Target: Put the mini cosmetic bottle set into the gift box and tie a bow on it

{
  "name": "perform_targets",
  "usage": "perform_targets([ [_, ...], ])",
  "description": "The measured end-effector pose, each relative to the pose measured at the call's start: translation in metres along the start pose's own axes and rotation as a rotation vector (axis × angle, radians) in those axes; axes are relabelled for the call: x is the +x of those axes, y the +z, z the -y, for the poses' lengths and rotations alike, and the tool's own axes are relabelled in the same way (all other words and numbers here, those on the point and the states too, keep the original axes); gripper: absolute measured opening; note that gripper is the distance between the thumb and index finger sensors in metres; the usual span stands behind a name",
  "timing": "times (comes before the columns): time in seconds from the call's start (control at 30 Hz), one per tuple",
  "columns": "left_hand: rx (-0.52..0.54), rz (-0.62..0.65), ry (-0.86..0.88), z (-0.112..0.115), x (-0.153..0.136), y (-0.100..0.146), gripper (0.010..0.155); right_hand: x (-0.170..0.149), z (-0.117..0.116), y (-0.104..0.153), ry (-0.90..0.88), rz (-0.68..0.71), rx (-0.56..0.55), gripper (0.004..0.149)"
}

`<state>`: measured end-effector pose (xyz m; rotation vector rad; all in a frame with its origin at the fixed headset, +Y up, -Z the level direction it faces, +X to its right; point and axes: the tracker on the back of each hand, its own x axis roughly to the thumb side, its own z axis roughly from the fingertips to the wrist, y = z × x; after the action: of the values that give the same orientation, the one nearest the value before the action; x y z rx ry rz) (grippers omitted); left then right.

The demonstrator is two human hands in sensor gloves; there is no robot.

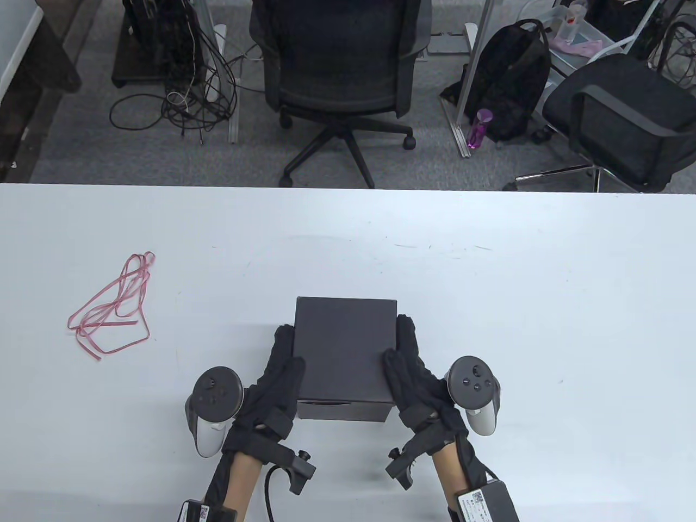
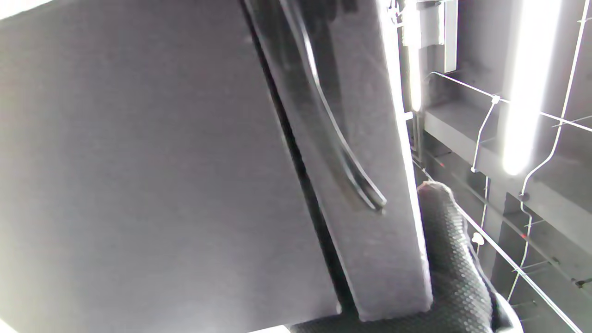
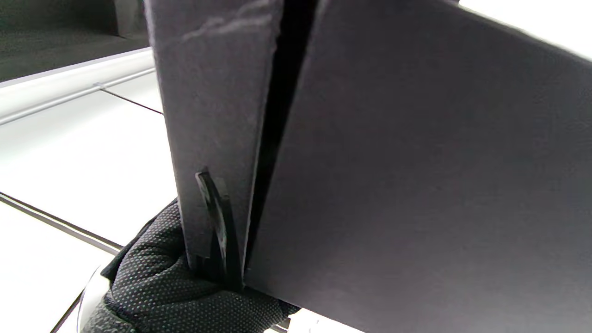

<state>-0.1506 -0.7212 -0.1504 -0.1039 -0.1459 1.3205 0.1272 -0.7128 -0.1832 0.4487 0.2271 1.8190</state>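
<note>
Beyond the white table [image 1: 489, 304], apparently 2 office chairs [image 1: 342, 70] on carpet.

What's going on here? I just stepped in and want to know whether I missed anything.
A person in sensor gloves has both hands on a dark gift box near the table's front edge: the left hand on its left side, the right hand on its right. The lid is on, so the contents can't be seen. The pink ribbon lies loose on the white table, off to the left, not yet tied.
</note>
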Motion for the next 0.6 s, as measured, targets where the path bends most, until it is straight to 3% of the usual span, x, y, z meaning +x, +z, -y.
perform_targets([
  [0.27,0.0,-0.022,0.029,-0.001,-0.006,-0.001,0.067,0.0,-0.003,-0.001,0.008,0.003,0.001,0.077],
  [0.37,0.012,-0.041,-0.041,-0.001,-0.009,-0.002,0.066,0.0,-0.003,-0.001,0.025,0.003,-0.005,0.077],
  [0.6,0.012,-0.054,-0.052,0.01,-0.013,-0.003,0.069,-0.012,-0.001,-0.003,-0.011,-0.022,-0.025,0.075],
])
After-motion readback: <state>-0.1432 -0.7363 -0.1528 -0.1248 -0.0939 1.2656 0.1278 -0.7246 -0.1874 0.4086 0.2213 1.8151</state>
